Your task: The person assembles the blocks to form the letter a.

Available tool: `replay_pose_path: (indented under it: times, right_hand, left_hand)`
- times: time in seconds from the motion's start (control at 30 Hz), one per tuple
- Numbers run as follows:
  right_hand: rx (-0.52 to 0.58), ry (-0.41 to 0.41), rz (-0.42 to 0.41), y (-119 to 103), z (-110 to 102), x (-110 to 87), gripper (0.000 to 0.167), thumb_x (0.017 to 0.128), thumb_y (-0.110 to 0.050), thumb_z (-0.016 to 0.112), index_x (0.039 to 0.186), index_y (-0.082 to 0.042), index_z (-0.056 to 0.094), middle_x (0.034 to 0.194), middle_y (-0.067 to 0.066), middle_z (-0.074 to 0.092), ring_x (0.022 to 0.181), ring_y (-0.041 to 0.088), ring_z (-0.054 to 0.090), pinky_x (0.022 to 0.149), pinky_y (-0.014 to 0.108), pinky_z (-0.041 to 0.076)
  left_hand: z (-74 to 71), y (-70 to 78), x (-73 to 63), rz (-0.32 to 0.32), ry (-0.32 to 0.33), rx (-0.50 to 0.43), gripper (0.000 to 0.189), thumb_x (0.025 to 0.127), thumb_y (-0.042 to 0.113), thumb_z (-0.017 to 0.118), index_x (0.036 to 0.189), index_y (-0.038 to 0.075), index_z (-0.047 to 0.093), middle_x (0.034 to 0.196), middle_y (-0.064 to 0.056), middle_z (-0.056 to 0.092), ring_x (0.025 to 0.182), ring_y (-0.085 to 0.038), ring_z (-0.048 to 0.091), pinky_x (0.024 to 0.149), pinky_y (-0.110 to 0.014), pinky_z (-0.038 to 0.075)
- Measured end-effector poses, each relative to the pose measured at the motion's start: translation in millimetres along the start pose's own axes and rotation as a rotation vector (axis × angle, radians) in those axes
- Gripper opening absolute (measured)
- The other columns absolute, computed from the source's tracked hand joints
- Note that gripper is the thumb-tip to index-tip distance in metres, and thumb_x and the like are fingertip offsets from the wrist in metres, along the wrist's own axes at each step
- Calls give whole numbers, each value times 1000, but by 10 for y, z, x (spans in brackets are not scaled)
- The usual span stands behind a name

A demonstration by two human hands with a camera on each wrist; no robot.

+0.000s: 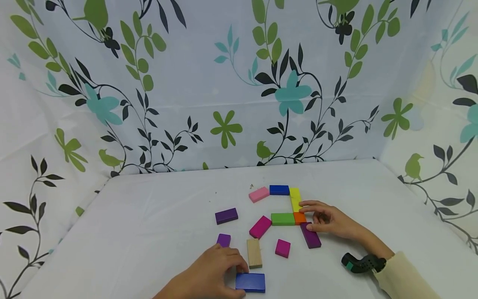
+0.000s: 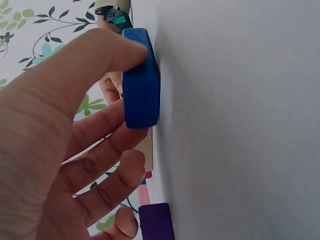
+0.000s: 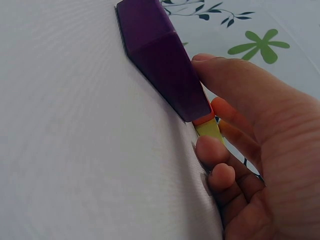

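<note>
Near the front of the table my left hand (image 1: pixel 213 270) pinches a blue block (image 1: pixel 250 283) between thumb and fingers. In the left wrist view the thumb lies on one side of that blue block (image 2: pixel 141 85). Beside that hand's fingers is a small violet block (image 1: pixel 224 240). My right hand (image 1: pixel 334 222) touches a dark purple block (image 1: pixel 311 236) with its thumb. Its forefinger reaches the yellow block (image 1: pixel 295 199), next to an orange block (image 1: pixel 300 218). A green block (image 1: pixel 282 219) adjoins the orange one.
A navy block (image 1: pixel 279 190) and a pink block (image 1: pixel 259 194) lie at the back. Around the middle are a purple block (image 1: pixel 226 216), a magenta block (image 1: pixel 260 226), a wooden block (image 1: pixel 254 253) and a small magenta block (image 1: pixel 282 248). A patterned cloth (image 1: pixel 179 95) hangs behind.
</note>
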State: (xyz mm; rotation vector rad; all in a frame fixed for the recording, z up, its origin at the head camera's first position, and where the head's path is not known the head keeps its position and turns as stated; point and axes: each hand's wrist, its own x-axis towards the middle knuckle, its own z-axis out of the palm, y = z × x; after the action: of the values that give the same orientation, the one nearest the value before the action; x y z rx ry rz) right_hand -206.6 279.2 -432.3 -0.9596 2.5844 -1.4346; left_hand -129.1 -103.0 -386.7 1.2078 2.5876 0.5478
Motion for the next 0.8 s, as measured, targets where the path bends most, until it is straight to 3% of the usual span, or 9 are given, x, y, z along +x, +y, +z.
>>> replay_pose_path:
  times: [0.33,0.8]
  right_hand:
    - [-3,-5,-6,-3,-13,-3,38,88,-11,72,125,-8,64,139,20,49,76,13,51,58,23,42]
    - [-13,-4,2,-5,-8,-4,38,88,-11,71,125,-7,64,139,20,48,74,12,50,59,22,42]
  left_hand:
    - [35,41,42,46,61,-7,32,84,46,70,107,24,69,96,21,59,79,7,47,71,-15,40]
    - [111,79,183,154,196,64,27,88,45,67,107,25,68,103,19,62,101,1,51,90,-25,47]
